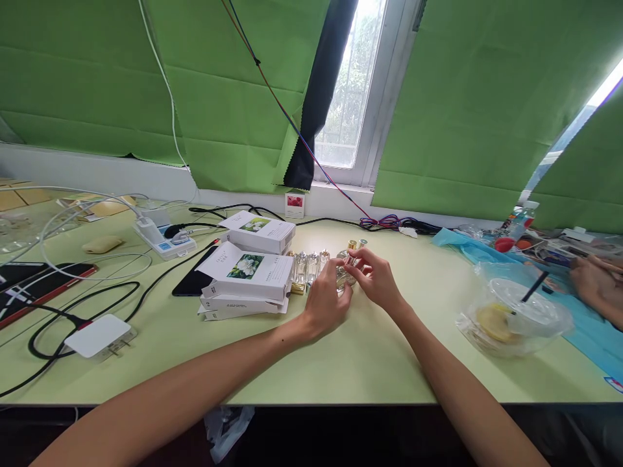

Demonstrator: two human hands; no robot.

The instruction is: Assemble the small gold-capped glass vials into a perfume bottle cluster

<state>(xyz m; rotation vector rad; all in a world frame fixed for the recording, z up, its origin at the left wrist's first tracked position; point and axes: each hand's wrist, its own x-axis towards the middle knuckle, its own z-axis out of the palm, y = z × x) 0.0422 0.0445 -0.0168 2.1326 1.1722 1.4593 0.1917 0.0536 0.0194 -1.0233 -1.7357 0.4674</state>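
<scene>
Working just right of the white box stack [253, 275], both hands meet over a small clear glass bottle [342, 283]. Left hand [325, 303]: fingers and thumb curved round the glass, apparently gripping it. Right hand [374, 279]: fingertips bunched at the upper part; blur hides whether they pinch the bottle, so cannot tell.

Handling, by judgement: light, stiff, smooth-walled, likely slippery to damp fingers, breakable if knocked. Best hold is probably the body between thumb and fingers, with only a light pinch on the top.

Around it: a row of glass bottles [311, 264] hugs the right side of the stack, close to the left hand; crowding there could topple or clink them. Two capped tops [351, 244], one gold, one greenish, show farther right of the stack, behind the right hand. Another white box [265, 232] lies behind the stack. A dark flat device [187, 283] pokes out on the stack's left; beyond it, a power strip [170, 243] and a white charger [101, 336] with looping cables. Well right of the stack: a bagged cup [528, 305], then another person's hand [596, 285].
</scene>
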